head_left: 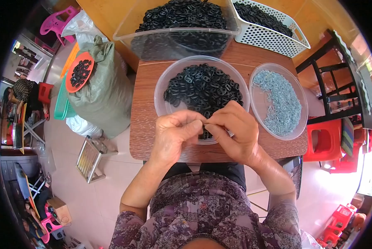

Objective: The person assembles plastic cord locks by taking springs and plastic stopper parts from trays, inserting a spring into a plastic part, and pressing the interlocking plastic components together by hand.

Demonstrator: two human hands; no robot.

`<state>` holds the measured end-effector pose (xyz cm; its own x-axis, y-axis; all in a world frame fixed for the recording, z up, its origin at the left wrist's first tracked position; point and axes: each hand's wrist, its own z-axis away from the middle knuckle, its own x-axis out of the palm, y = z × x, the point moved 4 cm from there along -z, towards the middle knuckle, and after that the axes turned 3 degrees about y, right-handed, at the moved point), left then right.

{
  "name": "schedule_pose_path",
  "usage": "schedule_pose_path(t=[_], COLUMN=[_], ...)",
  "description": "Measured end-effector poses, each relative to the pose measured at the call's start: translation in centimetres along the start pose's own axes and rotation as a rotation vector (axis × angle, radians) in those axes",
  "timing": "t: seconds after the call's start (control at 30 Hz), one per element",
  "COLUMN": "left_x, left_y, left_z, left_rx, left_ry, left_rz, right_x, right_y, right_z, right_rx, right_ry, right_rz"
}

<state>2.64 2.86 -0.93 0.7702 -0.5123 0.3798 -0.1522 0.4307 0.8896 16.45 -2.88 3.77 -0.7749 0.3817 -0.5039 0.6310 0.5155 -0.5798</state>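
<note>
My left hand (pixel 173 135) and my right hand (pixel 238 135) meet over the near rim of a round clear plastic bowl (pixel 160 89). Both are closed, thumbs and forefingers pinched tip to tip on a tiny dark piece (pixel 205 124) that the fingers mostly hide. Inside the bowl lie many flat black plastic parts (pixel 202 85) with holes through them. A small pale bit shows under the curled fingers of my right hand; what it is cannot be made out. To the right, a shallow clear tub (pixel 258 124) holds a heap of tiny silvery-blue screw-like pieces (pixel 279 101).
Behind the bowl on the wooden table (pixel 146 133) stand a large clear bin (pixel 130 35) and a white perforated basket (pixel 273 45), both with black parts. A full sack (pixel 105 95) bearing an orange plate (pixel 87 62) is at left. Red stools (pixel 327 143) stand at right.
</note>
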Motion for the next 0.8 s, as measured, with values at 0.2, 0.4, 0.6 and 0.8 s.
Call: schedule_pose_path(t=[0.2,0.4,0.6,0.8], left_x=[0.1,0.2,0.5,1.1], left_y=[0.8,0.5,0.4,-0.5], left_z=[0.2,0.4,0.2,0.5], left_rx=[0.140,0.175,0.196,0.218], left_ry=[0.170,0.175,0.163,0.178], left_rz=[0.015,-0.033,-0.058,-0.102], right_x=[0.6,1.4,1.9,2.1], right_y=[1.6,1.9,2.1,1.2], right_z=[1.3,1.5,1.8,0.9], right_rx=[0.489,0.586,0.571,0.444], right_ry=[0.118,0.166,0.121,0.115], right_rz=[-0.357,-0.468,-0.455,-0.288])
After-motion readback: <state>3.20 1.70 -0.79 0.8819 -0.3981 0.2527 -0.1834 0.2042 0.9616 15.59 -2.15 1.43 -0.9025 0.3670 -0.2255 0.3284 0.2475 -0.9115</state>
